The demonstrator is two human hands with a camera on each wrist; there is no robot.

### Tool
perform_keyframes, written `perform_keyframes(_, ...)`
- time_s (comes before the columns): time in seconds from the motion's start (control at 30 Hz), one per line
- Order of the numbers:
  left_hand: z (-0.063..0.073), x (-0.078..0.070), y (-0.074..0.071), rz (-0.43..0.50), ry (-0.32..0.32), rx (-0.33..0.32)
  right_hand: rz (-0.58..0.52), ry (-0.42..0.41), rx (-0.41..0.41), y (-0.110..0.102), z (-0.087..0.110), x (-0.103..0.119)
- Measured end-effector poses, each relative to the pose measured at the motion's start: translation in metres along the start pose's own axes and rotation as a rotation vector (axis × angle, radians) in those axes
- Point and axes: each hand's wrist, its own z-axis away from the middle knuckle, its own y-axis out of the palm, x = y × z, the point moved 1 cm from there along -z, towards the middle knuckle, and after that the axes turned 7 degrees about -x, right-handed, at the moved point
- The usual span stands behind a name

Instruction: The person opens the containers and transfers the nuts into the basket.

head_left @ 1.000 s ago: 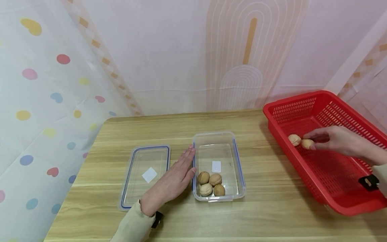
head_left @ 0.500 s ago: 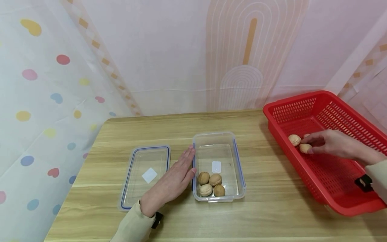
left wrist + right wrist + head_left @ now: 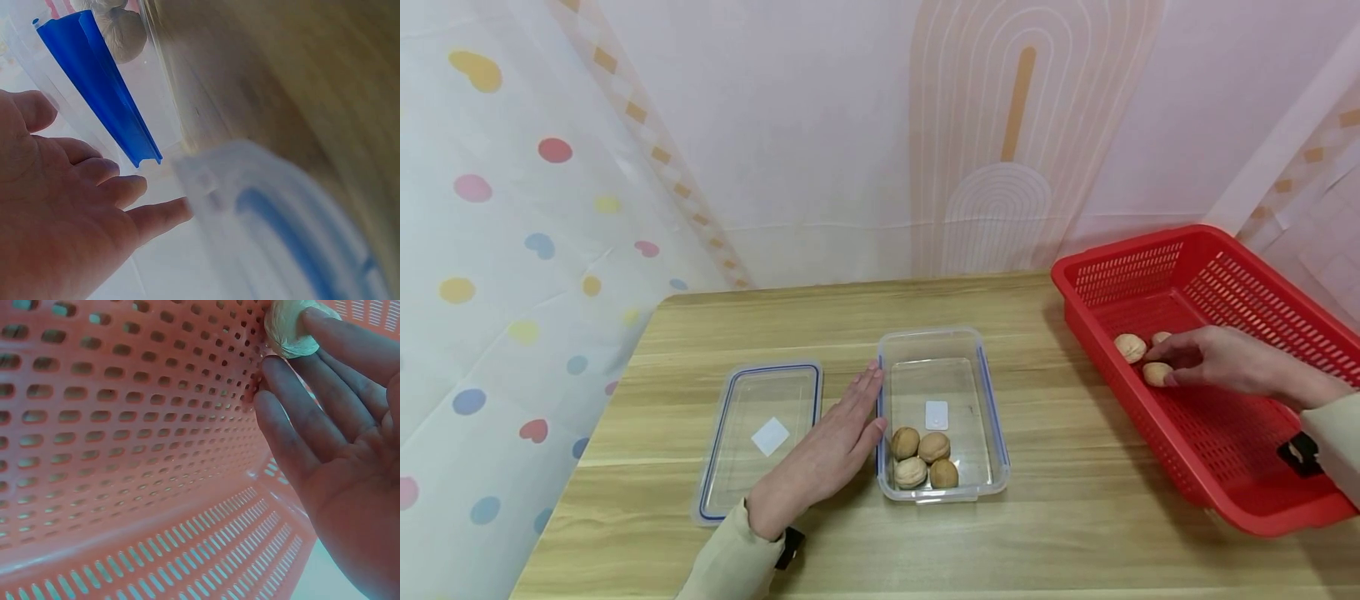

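Note:
My right hand [image 3: 1236, 362] reaches into the red plastic basket [image 3: 1187, 250] and pinches a walnut [image 3: 1157, 374] between thumb and fingertips. In the right wrist view, the thumb lies across that walnut [image 3: 289, 334]. Two more walnuts sit close by in the basket, a pale walnut [image 3: 1130, 347] and one partly hidden behind the fingers. My left hand [image 3: 823, 458] rests with straight fingers along the left side of a clear plastic box [image 3: 936, 379]. Several walnuts [image 3: 935, 447] lie grouped at the box's near end. The left wrist view shows a blue side clip [image 3: 94, 81] beside the fingers.
A clear lid [image 3: 737, 450] with a blue seal lies flat on the wooden table [image 3: 1037, 533], left of the box and partly under my left forearm's line. A patterned curtain [image 3: 820, 142] hangs behind the table.
My right hand has shifted slightly left and toward me, sliding the pinched walnut nearer and uncovering part of another walnut behind it. The left hand and the box have stayed put.

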Motion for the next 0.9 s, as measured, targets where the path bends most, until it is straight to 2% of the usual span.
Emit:
perform_keyframes(0.27,0.000,-0.001,0.000,0.001,0.000,0.002,0.052,-0.013,0.007,-0.009,0.004,0.005)
perform_keyframes(0.5,0.000,-0.001,-0.001,-0.004,0.014,0.000,0.059,0.041,0.003,-0.028,0.013,0.020)
perform_keyframes(0.7,0.000,-0.001,-0.001,0.000,0.001,0.004,0.090,0.092,-0.048,-0.037,0.023,0.034)
perform_keyframes(0.9,0.000,-0.001,-0.001,0.003,-0.004,0.012,0.039,0.093,-0.174,-0.040,0.036,0.050)
